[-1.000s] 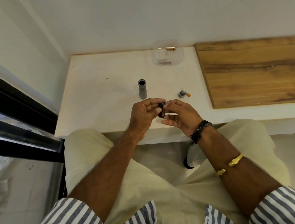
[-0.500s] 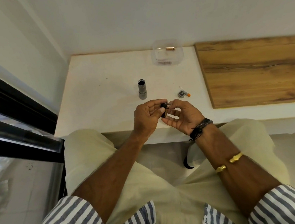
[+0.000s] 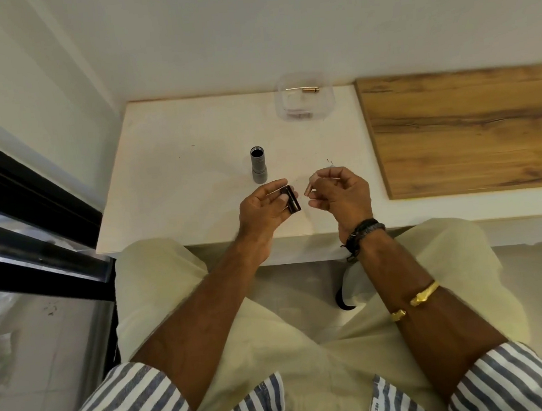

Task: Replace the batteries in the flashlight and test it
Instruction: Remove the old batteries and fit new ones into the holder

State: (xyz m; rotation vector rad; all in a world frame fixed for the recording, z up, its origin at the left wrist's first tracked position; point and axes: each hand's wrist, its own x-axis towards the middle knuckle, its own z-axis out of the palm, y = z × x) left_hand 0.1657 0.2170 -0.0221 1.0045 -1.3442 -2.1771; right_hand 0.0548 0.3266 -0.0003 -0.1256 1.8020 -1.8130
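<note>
Flashlight body: grey tube (image 3: 258, 165) standing upright on the white table (image 3: 178, 167), its dark open mouth on top and a wider collar at the base. It sits just beyond the left hand, untouched.
Left hand: (image 3: 262, 211) fingers and thumb curl round a short black battery holder (image 3: 290, 198), held above the table's near edge.
Right hand: (image 3: 342, 194) thumb and fingers pinch a small copper-coloured battery (image 3: 308, 188), which is blurred. It is near the holder but apart from it.
Far edge: clear plastic tub (image 3: 329, 103) with a slim copper-coloured piece (image 3: 310, 89) across its rim. The contents are unclear.
Right side: wooden board (image 3: 466, 129) lying flat on the table.
</note>
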